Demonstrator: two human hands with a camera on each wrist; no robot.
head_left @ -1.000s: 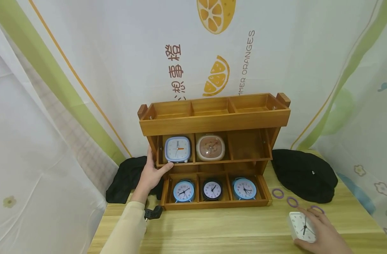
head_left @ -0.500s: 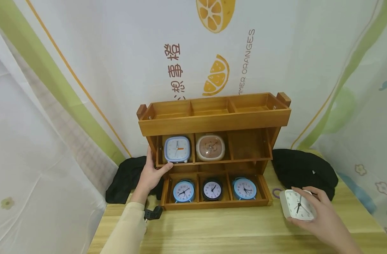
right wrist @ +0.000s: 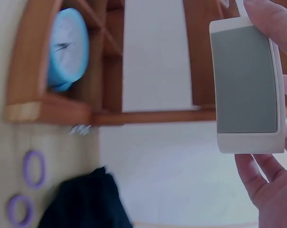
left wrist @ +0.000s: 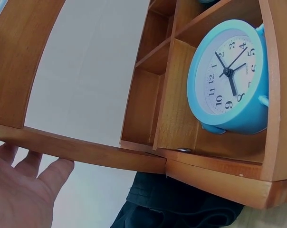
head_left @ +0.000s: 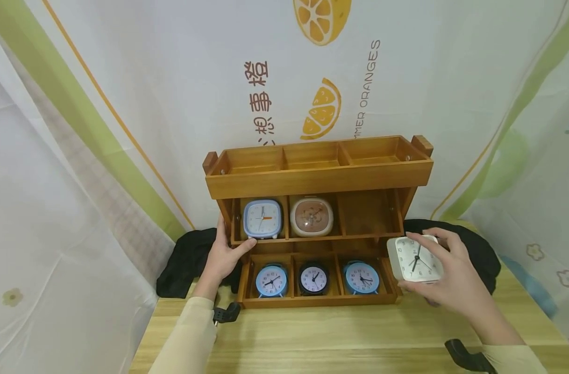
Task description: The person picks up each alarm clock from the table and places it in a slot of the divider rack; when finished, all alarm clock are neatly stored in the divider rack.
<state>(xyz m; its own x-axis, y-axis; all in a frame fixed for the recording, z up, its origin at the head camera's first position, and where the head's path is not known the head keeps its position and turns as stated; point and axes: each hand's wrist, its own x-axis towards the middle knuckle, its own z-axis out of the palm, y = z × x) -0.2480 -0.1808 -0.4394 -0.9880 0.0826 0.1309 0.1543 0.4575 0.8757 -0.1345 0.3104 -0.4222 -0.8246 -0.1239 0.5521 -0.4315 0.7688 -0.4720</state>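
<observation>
A three-tier wooden shelf [head_left: 317,179] stands at the back of the table. Its middle row holds a blue square clock [head_left: 262,218] and a beige clock [head_left: 311,217]; the right compartment [head_left: 368,214] is bare. The bottom row holds a blue round clock [head_left: 271,281], a black one [head_left: 313,279] and another blue one [head_left: 361,277]. My left hand [head_left: 224,254] grips the shelf's left side, thumb on the middle ledge. My right hand [head_left: 445,280] holds a white square clock [head_left: 415,259] in the air, just right of the shelf. The right wrist view shows that clock's grey back [right wrist: 245,80].
Black cloth lies behind the shelf on the left [head_left: 186,262] and on the right [head_left: 481,249]. Two purple rings [right wrist: 33,168] lie on the wooden table [head_left: 331,332] near the shelf's right end. A printed curtain [head_left: 172,93] hangs close behind.
My right hand has lifted the white clock off the table's right front and carried it up and left toward the shelf. The left hand has stayed on the shelf.
</observation>
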